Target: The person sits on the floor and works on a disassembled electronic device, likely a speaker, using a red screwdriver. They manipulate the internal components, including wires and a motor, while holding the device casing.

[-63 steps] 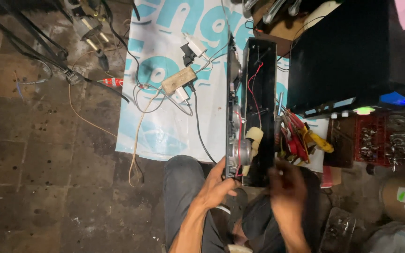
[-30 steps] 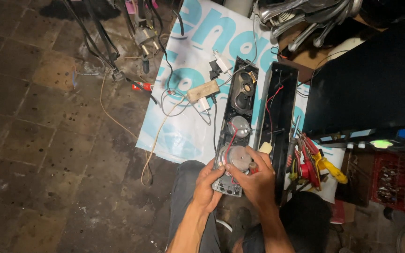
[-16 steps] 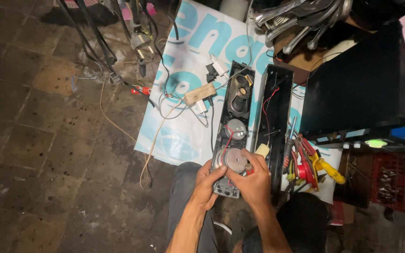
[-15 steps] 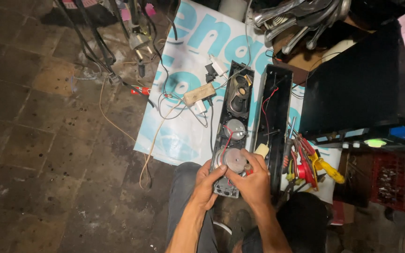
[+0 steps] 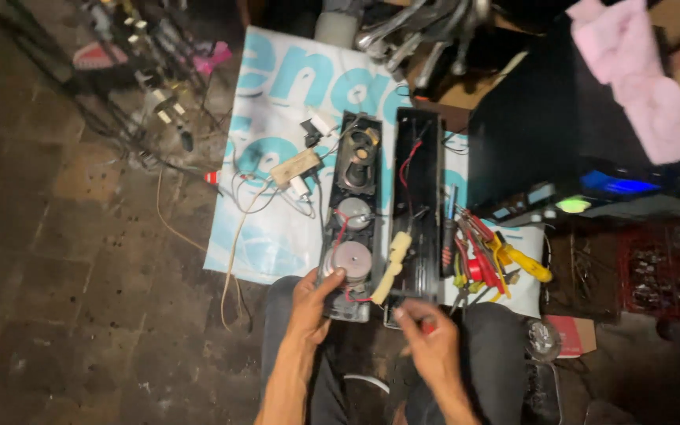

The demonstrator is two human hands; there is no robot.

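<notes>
A long black speaker panel (image 5: 353, 169) lies opened on a white and blue banner, with round silver speaker drivers (image 5: 350, 260) and red wires showing. Its black back shell (image 5: 419, 197) lies alongside on the right. My left hand (image 5: 312, 303) grips the panel's near left edge beside the lowest driver. My right hand (image 5: 426, 338) is below the back shell, closed around a small tool with a red tip; the tool is too small to identify. A cream foam strip (image 5: 391, 264) lies between the two halves.
Screwdrivers and pliers with red and yellow handles (image 5: 489, 260) lie right of the shell. A big black box (image 5: 545, 134) with a pink cloth (image 5: 639, 79) stands at right. Cables and plugs (image 5: 167, 110) trail over the stone floor at left. My knees are below.
My right hand left the lowest driver and dropped down to the right, now closed on a small tool. My left hand stays on the panel's edge. The view shifted slightly.
</notes>
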